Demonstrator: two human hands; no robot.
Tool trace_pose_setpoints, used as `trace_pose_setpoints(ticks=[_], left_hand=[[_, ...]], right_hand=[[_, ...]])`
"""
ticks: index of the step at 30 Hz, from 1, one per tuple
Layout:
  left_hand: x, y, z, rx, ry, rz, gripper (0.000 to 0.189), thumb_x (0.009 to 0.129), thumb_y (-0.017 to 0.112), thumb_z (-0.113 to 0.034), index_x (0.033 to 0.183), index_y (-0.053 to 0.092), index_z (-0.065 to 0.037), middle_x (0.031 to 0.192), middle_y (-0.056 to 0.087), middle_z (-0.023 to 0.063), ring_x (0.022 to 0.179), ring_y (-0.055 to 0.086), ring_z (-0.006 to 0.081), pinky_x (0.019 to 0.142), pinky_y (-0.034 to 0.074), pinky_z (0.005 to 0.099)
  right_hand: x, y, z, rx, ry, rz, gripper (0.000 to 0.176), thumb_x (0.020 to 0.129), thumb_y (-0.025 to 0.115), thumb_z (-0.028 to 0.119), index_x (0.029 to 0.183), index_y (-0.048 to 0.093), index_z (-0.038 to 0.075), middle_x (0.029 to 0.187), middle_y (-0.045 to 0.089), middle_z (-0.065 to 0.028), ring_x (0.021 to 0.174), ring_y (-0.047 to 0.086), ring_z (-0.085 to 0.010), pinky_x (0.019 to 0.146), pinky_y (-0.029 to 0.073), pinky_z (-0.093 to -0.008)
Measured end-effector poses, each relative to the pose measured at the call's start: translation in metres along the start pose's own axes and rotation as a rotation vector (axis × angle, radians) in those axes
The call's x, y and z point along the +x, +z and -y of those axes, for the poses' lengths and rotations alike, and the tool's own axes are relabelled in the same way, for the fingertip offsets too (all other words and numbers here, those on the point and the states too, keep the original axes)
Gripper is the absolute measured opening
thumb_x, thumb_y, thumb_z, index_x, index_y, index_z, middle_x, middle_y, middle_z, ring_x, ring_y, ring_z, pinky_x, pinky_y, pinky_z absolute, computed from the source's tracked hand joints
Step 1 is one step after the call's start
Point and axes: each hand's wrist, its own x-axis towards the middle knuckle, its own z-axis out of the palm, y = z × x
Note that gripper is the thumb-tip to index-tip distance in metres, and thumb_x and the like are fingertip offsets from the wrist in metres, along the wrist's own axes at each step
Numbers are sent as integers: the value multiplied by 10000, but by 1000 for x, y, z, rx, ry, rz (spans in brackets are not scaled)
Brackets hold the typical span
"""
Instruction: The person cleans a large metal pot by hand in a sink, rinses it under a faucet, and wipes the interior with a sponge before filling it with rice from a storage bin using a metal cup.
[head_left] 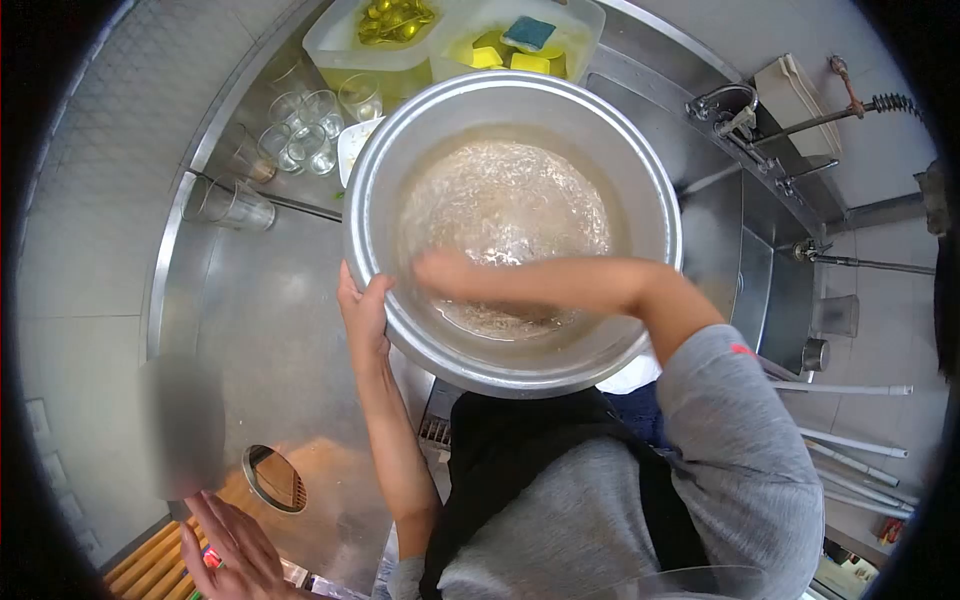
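A large round metal pot [362, 215] fills the middle of the head view, its wide mouth facing me. Cloudy, rippling water [510, 200] lies inside; whatever rests beneath the surface I cannot make out clearly. My left hand [366, 308] grips the rim at the lower left, thumb over the edge and fingers outside. Reaching across from the right, my right hand [443, 272] is inside the pot at the left of the water. Motion blurs it, so its fingers and anything in them cannot be told.
Glasses [300, 130] stand left of the pot on the steel counter [270, 320]. Behind are plastic tubs [435, 70] with yellow liquid and sponges [528, 34]. Taps [740, 115] and a sink are at right. Another person's hand [235, 550] shows at lower left, near a round counter hole [275, 478].
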Motion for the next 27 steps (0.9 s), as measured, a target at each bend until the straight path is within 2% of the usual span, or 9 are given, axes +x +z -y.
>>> trace_pose_setpoints(ticks=[3,9,14,17,20,22,24,26,27], left_hand=[[0,-2,-1,6,-3,9,457,651,504,7,1102,430,16,924,551,111,802,543,184,704,439,287],[6,-7,13,124,5,-113,527,655,528,-29,1160,389,28,979,534,136,845,528,217,744,427,303],[4,-4,7,66,-29,124,660,708,505,-39,1305,231,17,1172,448,161,1024,480,248,863,385,320],[3,-5,4,375,73,40,615,748,538,-85,1294,273,13,1267,368,179,1112,426,269,913,360,334],[-59,-63,-59,1364,588,262,610,799,530,-228,1295,269,13,1282,321,201,1074,410,270,895,349,316],[-126,-157,-86,519,399,-66,634,798,503,-330,1284,281,11,1192,398,194,916,459,234,781,401,282],[-219,-254,-61,-320,762,-353,675,796,477,-432,1273,294,10,1103,476,187,758,508,198,668,452,249],[-260,-293,-17,-555,865,-320,730,795,451,-534,1262,307,8,1013,554,181,600,557,162,554,503,216],[-252,-257,-25,-498,618,-118,729,796,471,-514,1270,299,11,984,568,161,636,560,151,553,491,207]], right_hand=[[-93,26,-12,-152,-415,92,199,660,560,124,806,552,-10,834,560,-161,760,586,-277,644,500,-365],[-76,-39,-86,44,362,201,189,698,519,64,869,545,-11,956,551,-183,815,581,-277,709,477,-373],[-110,23,-20,118,178,2,243,660,528,121,820,549,-61,751,587,-200,702,591,-328,627,473,-414],[-111,8,-31,-10,77,183,172,636,565,159,693,594,0,650,577,-166,619,584,-311,530,468,-427],[-102,-22,-115,43,152,33,69,596,599,136,593,595,67,615,570,-153,580,562,-297,500,452,-400],[-86,-45,-150,40,239,53,91,620,595,111,704,610,82,685,590,-148,661,573,-285,571,456,-388],[-48,-14,-211,-37,371,24,345,612,652,97,951,611,44,901,605,-164,877,566,-307,789,432,-387],[-27,-26,-238,-78,496,-107,518,530,749,167,983,574,-11,1084,529,-209,950,539,-331,853,413,-380],[1,-37,-253,346,805,138,505,522,755,183,930,562,-43,1061,521,-240,923,544,-345,809,442,-383]])
